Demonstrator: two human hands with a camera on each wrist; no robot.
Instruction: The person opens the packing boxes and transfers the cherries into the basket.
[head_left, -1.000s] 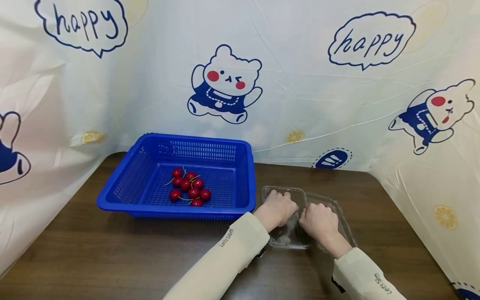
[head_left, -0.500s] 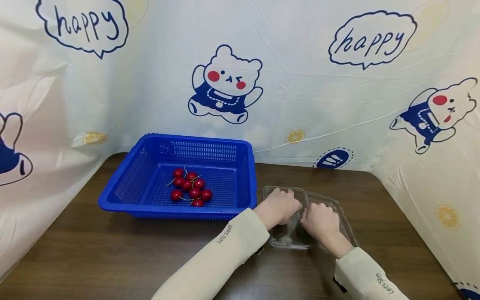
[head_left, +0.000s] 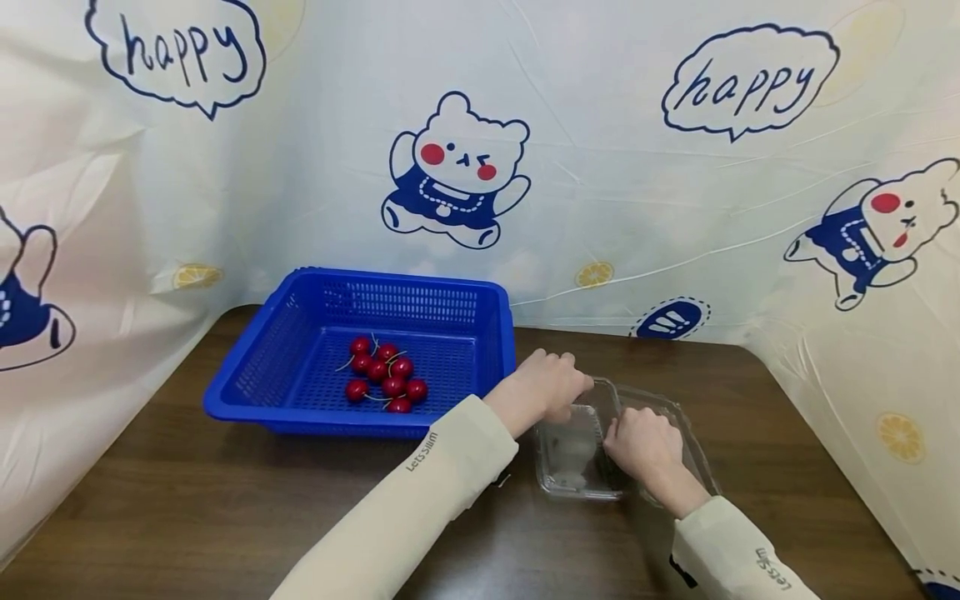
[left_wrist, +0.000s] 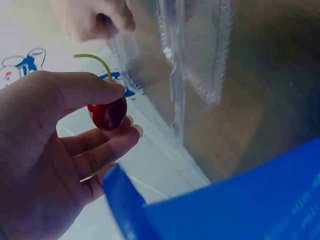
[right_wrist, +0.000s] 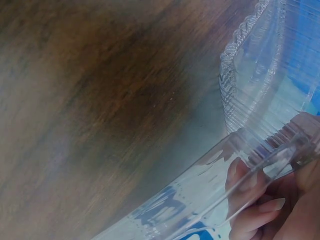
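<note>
In the left wrist view a dark red cherry (left_wrist: 108, 116) with a curved green stem is pinched between the thumb and fingers of my left hand (head_left: 542, 383). That hand is over the far left corner of a clear plastic clamshell box (head_left: 573, 479), right beside the blue basket's edge. The box stands with its lid folded out to the right. My right hand (head_left: 647, 447) grips the box where base and lid meet, its fingers curled round the clear plastic edge in the right wrist view. Several red cherries (head_left: 377, 370) lie inside the blue plastic basket (head_left: 315, 420).
The basket stands at the back left of the brown wooden table (head_left: 225, 517), the box to its right. A printed cloth curtain (head_left: 330, 167) with bears and lettering hangs behind and at both sides.
My left hand has moved left and back from inside the box toward the basket. The right hand has stayed on the box. The head view has shifted slightly.
</note>
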